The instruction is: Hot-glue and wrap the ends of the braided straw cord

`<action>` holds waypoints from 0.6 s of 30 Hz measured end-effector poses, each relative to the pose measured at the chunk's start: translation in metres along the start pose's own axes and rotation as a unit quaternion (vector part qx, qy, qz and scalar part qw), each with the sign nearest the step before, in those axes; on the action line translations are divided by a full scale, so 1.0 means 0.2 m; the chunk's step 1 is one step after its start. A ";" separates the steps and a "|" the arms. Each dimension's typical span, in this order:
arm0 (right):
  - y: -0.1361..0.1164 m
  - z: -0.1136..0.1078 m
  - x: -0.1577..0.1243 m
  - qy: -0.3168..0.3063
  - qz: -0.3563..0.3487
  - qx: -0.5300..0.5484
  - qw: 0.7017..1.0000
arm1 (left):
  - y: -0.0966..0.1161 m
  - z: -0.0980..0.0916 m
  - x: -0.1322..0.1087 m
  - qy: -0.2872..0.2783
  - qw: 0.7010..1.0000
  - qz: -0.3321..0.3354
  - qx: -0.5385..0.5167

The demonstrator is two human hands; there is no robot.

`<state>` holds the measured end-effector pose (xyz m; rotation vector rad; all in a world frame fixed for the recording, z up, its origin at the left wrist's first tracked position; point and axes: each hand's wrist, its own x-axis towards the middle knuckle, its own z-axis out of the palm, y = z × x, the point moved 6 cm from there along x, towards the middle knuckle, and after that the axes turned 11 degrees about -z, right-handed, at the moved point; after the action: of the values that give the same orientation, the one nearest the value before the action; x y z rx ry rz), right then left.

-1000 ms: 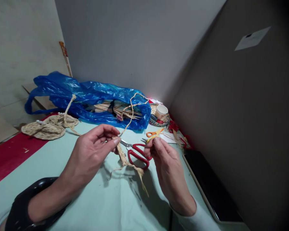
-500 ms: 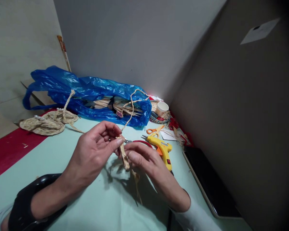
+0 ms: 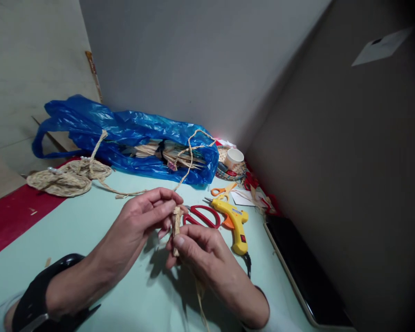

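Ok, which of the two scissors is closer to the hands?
The red-handled scissors, lying just beyond the right hand gripping the straw braid, beside the yellow glue gun. The orange-handled scissors lie farther back, toward the blue bag.

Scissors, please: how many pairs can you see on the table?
2. Red-handled scissors lie left of the yellow glue gun; orange-handled scissors lie behind it, nearer the blue bag. Others may be hidden.
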<state>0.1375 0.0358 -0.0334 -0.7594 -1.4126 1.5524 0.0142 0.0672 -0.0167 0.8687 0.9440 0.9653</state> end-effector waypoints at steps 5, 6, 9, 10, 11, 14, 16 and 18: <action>0.01 0.02 0.01 -0.015 0.013 0.062 0.998 | -0.05 0.04 0.02 -0.068 0.995 -0.065 0.024; 0.02 0.03 0.01 -0.015 0.012 0.068 0.998 | -0.06 0.04 0.02 -0.083 0.993 -0.076 0.037; 0.02 0.04 0.01 -0.018 0.003 0.077 0.997 | -0.09 0.04 0.02 -0.097 0.991 -0.088 0.035; 0.02 0.04 0.01 -0.019 0.000 0.080 0.997 | -0.09 0.04 0.02 -0.097 0.991 -0.089 0.025; 0.02 0.04 0.01 -0.022 -0.002 0.087 0.996 | -0.09 0.04 0.02 -0.095 0.991 -0.090 0.016; 0.03 0.04 0.01 -0.030 -0.001 0.112 0.993 | -0.09 0.03 0.02 -0.079 0.993 -0.086 -0.016; 0.03 0.04 0.01 -0.036 0.004 0.124 0.992 | -0.09 0.02 0.03 -0.071 0.993 -0.085 -0.037; 0.03 0.04 0.01 -0.045 0.008 0.128 0.991 | -0.09 0.02 0.03 -0.072 0.992 -0.092 -0.054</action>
<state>0.1280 0.0349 -0.0378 -0.5542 -1.2408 1.7581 0.0239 0.0656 -0.0330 0.7353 0.8244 0.7772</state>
